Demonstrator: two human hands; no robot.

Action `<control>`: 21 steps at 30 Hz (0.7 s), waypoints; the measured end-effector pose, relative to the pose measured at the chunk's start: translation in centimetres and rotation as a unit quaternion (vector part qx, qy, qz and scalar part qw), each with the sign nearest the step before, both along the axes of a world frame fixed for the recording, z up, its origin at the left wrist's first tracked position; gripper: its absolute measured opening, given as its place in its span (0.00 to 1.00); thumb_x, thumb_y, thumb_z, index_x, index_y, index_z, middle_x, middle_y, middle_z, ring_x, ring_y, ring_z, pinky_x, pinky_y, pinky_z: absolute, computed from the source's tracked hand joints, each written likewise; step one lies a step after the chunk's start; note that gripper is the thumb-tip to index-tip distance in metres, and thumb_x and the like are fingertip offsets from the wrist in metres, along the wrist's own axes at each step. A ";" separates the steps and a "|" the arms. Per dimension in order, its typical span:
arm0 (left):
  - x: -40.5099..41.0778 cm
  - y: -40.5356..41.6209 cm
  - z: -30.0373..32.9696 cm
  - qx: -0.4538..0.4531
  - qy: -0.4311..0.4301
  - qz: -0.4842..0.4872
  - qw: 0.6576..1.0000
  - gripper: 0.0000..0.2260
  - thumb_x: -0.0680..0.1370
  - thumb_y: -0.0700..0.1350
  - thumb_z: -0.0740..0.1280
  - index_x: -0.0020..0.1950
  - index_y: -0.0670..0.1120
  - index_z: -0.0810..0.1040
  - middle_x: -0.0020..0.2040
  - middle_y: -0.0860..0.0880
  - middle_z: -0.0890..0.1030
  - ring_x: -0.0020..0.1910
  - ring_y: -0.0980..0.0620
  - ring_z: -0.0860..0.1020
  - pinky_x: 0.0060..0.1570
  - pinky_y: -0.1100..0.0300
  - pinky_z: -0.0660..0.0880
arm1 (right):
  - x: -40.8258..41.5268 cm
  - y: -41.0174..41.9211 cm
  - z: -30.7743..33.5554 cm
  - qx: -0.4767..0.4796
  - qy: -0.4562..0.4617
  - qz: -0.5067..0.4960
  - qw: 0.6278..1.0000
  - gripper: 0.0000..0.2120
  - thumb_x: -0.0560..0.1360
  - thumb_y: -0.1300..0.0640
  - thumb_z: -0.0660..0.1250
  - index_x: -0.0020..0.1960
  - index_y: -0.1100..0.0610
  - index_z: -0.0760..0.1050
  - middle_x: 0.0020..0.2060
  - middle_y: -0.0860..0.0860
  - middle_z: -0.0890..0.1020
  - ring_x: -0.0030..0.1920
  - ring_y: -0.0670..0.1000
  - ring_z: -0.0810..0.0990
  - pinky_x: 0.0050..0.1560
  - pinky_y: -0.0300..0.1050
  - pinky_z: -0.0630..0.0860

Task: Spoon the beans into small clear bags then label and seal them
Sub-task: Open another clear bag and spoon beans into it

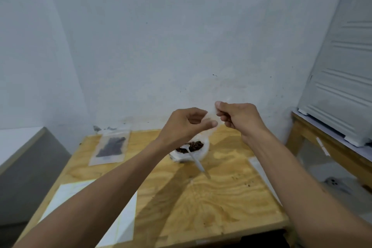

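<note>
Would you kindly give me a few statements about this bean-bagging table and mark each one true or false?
1. Both hands pinch a small clear bag above the table. True.
2. The white spoon rests in the bowl of beans. True.
3. The right hand holds the spoon. False: the spoon lies untouched in the bowl.
4. A filled bag lies flat at the table's far left. True.
5. The held bag is full of beans. False: it looks empty.

Bare table point(221, 203) before bowl point(202, 152); spoon point(198, 162) juts out.
</note>
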State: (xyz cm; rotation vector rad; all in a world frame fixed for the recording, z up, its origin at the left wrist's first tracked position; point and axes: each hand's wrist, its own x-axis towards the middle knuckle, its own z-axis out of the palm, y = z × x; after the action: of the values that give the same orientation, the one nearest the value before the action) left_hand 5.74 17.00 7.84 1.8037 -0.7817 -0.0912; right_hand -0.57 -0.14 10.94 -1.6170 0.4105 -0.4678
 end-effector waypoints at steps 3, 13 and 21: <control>-0.1 -0.1 0.2 -0.014 0.045 -0.012 0.999 0.19 0.75 0.61 0.74 0.56 0.49 0.86 0.48 0.50 0.88 0.52 0.52 0.86 0.59 0.50 0.81 | 0.3 0.5 -0.7 -0.047 -0.011 0.020 0.999 0.15 0.76 0.49 0.74 0.39 0.60 0.84 0.30 0.48 0.82 0.31 0.43 0.77 0.40 0.39 0.77; 0.9 -0.6 0.4 0.053 0.008 0.065 0.996 0.19 0.82 0.45 0.65 0.42 0.29 0.80 0.37 0.37 0.85 0.35 0.41 0.85 0.35 0.60 0.80 | 0.0 0.3 -1.9 -0.301 0.022 0.074 0.950 0.17 0.80 0.45 0.68 0.45 0.59 0.80 0.38 0.47 0.85 0.40 0.45 0.84 0.43 0.41 0.78; 1.6 -0.3 0.0 0.004 -0.111 0.154 0.982 0.19 0.81 0.47 0.66 0.32 0.39 0.75 0.27 0.46 0.73 0.26 0.52 0.68 0.32 0.57 0.67 | 0.6 1.9 -2.9 -0.223 -0.003 0.050 0.974 0.12 0.79 0.60 0.65 0.38 0.60 0.69 0.37 0.53 0.86 0.38 0.46 0.87 0.49 0.54 0.84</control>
State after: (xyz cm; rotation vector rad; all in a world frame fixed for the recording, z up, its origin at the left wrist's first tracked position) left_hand 7.34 16.65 7.84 1.9422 -0.6462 0.3145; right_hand -0.02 1.73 8.02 -2.0581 0.2247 -0.5128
